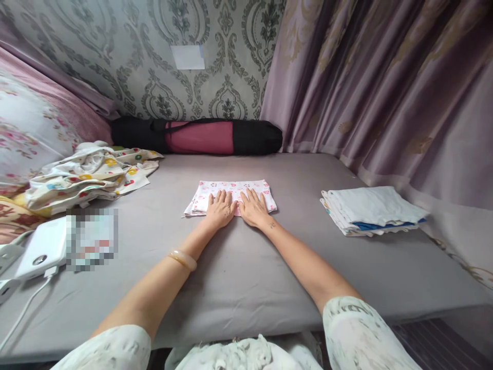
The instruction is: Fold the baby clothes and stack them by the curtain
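A folded white cloth with pink and dark prints (204,192) lies flat in the middle of the grey sheet. My left hand (221,208) rests palm down on its near left part, fingers stretched out. Beside it, my right hand (253,207) presses flat on the near right part, fingers also extended. The two thumbs almost meet near the cloth's front edge. Neither hand grips anything; the palms cover part of the cloth's near side.
Folded cloths (373,205) are stacked at the right. Rumpled patterned cloths (96,172) lie at the left, behind a white power bank (44,246) with a cable and a blurred item (94,241). A black and red long bag (200,137) lies along the wall beside curtains (346,77).
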`<state>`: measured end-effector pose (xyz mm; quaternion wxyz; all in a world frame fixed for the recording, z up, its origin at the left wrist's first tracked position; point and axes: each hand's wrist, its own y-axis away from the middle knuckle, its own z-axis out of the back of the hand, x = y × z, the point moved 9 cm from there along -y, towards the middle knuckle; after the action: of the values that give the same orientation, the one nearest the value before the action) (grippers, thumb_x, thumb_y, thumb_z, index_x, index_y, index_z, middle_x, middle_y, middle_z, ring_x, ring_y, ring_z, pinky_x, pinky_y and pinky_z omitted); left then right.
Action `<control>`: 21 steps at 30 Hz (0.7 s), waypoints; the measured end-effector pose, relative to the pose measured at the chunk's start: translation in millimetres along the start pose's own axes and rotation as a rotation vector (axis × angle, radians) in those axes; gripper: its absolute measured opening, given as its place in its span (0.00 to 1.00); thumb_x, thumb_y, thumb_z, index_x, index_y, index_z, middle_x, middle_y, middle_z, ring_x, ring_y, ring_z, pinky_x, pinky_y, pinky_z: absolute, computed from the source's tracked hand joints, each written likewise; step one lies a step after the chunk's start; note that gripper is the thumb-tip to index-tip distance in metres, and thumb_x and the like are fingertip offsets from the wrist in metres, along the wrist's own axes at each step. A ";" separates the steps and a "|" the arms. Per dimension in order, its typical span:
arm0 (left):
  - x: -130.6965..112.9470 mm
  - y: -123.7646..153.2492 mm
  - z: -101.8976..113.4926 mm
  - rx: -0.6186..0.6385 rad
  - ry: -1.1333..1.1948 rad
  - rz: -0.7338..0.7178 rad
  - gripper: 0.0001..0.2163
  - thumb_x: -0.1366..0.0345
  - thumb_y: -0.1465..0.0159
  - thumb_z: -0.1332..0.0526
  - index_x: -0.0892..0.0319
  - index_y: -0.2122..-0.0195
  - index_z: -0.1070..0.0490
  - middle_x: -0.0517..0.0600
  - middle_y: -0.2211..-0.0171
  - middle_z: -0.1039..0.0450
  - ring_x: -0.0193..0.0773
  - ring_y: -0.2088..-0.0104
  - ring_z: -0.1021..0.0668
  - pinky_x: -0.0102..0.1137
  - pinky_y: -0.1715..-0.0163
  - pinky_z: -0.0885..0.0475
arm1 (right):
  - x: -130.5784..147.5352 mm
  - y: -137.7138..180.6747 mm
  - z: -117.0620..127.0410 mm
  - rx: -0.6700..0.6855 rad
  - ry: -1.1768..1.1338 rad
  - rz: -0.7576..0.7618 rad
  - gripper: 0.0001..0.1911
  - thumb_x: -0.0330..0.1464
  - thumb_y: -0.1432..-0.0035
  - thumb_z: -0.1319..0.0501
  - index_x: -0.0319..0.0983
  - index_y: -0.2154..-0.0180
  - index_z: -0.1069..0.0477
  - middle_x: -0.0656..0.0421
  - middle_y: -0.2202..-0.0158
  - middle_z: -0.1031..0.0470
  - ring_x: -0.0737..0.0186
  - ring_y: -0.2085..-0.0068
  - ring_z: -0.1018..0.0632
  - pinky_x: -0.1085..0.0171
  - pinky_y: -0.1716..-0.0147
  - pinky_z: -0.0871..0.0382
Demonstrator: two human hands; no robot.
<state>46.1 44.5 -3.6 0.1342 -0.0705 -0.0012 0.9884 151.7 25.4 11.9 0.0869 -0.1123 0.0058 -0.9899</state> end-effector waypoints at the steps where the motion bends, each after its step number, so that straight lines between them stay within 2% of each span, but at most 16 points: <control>1: 0.7 -0.7 0.6 0.002 0.003 0.001 0.29 0.54 0.28 0.62 0.63 0.31 0.47 0.60 0.30 0.51 0.50 0.30 0.49 0.52 0.33 0.56 | -0.8 -0.7 -0.2 0.007 -0.012 -0.001 0.29 0.38 0.29 0.58 0.35 0.31 0.47 0.49 0.28 0.53 0.52 0.29 0.52 0.47 0.32 0.66; 3: 2.0 -2.7 3.7 0.011 0.030 -0.012 0.28 0.53 0.28 0.60 0.63 0.32 0.46 0.60 0.30 0.49 0.50 0.30 0.47 0.52 0.33 0.55 | -2.9 -3.9 -0.4 0.052 -0.062 0.005 0.29 0.39 0.29 0.57 0.36 0.32 0.47 0.49 0.28 0.54 0.51 0.29 0.53 0.46 0.32 0.65; 6: 14.4 -8.6 17.3 -0.011 0.146 -0.016 0.26 0.54 0.29 0.55 0.61 0.35 0.41 0.59 0.35 0.38 0.47 0.36 0.35 0.44 0.36 0.44 | -13.2 -15.1 10.7 0.078 -0.210 0.026 0.29 0.39 0.31 0.53 0.37 0.33 0.44 0.51 0.29 0.49 0.55 0.30 0.47 0.54 0.33 0.56; 8: 39.8 -13.6 31.9 -0.071 0.223 0.068 0.24 0.56 0.30 0.53 0.60 0.38 0.37 0.58 0.40 0.31 0.44 0.43 0.27 0.36 0.42 0.36 | -36.2 -25.6 28.1 0.003 -0.327 -0.032 0.26 0.36 0.32 0.51 0.37 0.35 0.38 0.52 0.33 0.39 0.60 0.34 0.37 0.63 0.37 0.46; 9: 55.9 -15.5 40.2 -0.113 0.229 0.122 0.23 0.56 0.31 0.52 0.60 0.39 0.35 0.58 0.42 0.29 0.44 0.45 0.25 0.35 0.44 0.34 | -54.9 -30.0 35.9 -0.042 -0.377 -0.110 0.24 0.34 0.33 0.50 0.37 0.38 0.34 0.53 0.37 0.33 0.61 0.38 0.32 0.66 0.40 0.41; 11: 90.9 -16.6 54.0 -0.173 0.174 0.249 0.22 0.56 0.33 0.49 0.61 0.43 0.30 0.60 0.45 0.27 0.50 0.45 0.26 0.38 0.47 0.33 | -95.0 -34.3 42.2 -0.067 -0.433 -0.286 0.19 0.34 0.33 0.50 0.38 0.48 0.25 0.54 0.47 0.22 0.62 0.47 0.23 0.69 0.50 0.33; 12: 108.2 -16.2 56.2 -0.159 0.162 0.318 0.22 0.56 0.34 0.48 0.61 0.45 0.28 0.61 0.46 0.26 0.53 0.45 0.26 0.39 0.49 0.32 | -114.0 -34.0 40.6 -0.045 -0.438 -0.377 0.18 0.35 0.33 0.49 0.38 0.53 0.23 0.55 0.53 0.19 0.62 0.52 0.21 0.70 0.56 0.31; 14: 136.2 -14.2 56.5 -0.113 0.171 0.421 0.21 0.54 0.35 0.47 0.62 0.50 0.25 0.63 0.50 0.24 0.55 0.48 0.24 0.40 0.53 0.31 | -140.4 -31.7 36.2 -0.008 -0.423 -0.470 0.17 0.36 0.35 0.47 0.36 0.61 0.21 0.53 0.63 0.18 0.60 0.61 0.19 0.69 0.64 0.30; 16: 153.5 -12.3 51.1 -0.032 0.195 0.484 0.20 0.52 0.36 0.46 0.62 0.58 0.23 0.64 0.56 0.21 0.57 0.53 0.22 0.39 0.58 0.30 | -154.1 -28.0 30.2 0.019 -0.399 -0.515 0.17 0.37 0.36 0.44 0.34 0.67 0.22 0.51 0.68 0.19 0.59 0.65 0.19 0.68 0.68 0.32; 18: 159.8 -12.0 45.1 0.031 0.230 0.508 0.18 0.52 0.38 0.44 0.61 0.67 0.23 0.63 0.62 0.20 0.55 0.58 0.21 0.37 0.64 0.31 | -156.8 -25.4 24.3 0.031 -0.378 -0.536 0.16 0.40 0.39 0.41 0.35 0.70 0.22 0.51 0.69 0.19 0.57 0.65 0.20 0.68 0.69 0.32; 21: 157.8 -15.1 41.6 0.047 0.277 0.512 0.16 0.52 0.40 0.40 0.60 0.74 0.26 0.62 0.67 0.21 0.52 0.64 0.20 0.33 0.70 0.33 | -148.8 -27.0 16.9 0.050 -0.342 -0.535 0.15 0.43 0.43 0.37 0.37 0.70 0.22 0.50 0.66 0.19 0.54 0.61 0.20 0.67 0.67 0.33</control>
<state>-106.3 101.6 15.9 -0.1192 -0.1995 0.0576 0.9709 293.6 77.9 -3.7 -0.1742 -0.2725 -0.0631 -0.9442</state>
